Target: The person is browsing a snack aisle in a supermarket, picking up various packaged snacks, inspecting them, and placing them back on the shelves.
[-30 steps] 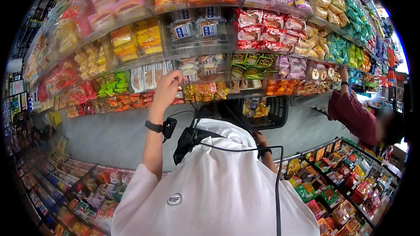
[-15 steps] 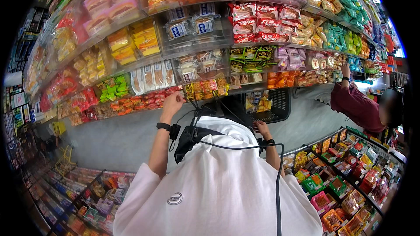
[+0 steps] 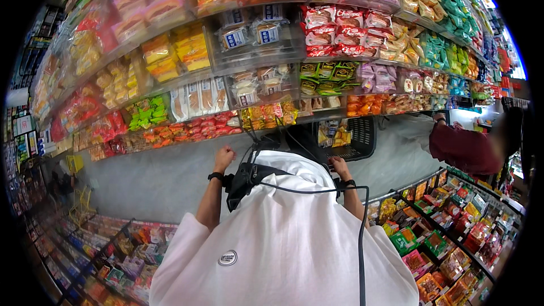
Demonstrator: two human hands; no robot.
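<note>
My left hand (image 3: 224, 158) hangs over the grey floor, just below the lowest shelf row, with its fingers curled in and nothing showing in them. Nearest to it are small red snack packs (image 3: 213, 127) and yellow-and-red packs (image 3: 268, 114). By my right side is a black shopping basket (image 3: 369, 136) with several yellow and clear packs (image 3: 334, 133) inside. My right hand (image 3: 339, 168) is closed at the basket's near edge, apparently gripping it; part of the grip is hidden. Dark bands circle both wrists.
Tiered clear bins (image 3: 258, 51) of packaged snacks curve across the front. Behind me stand low racks (image 3: 453, 226) of packed goods on both sides. A person in a maroon shirt (image 3: 462, 148) stands at the right, one hand low. A black cable (image 3: 361, 238) runs down my white shirt.
My left hand has drawn back from the lowest shelf row toward my body. My right hand and the basket stay put. The other person's hand has dropped from the shelf.
</note>
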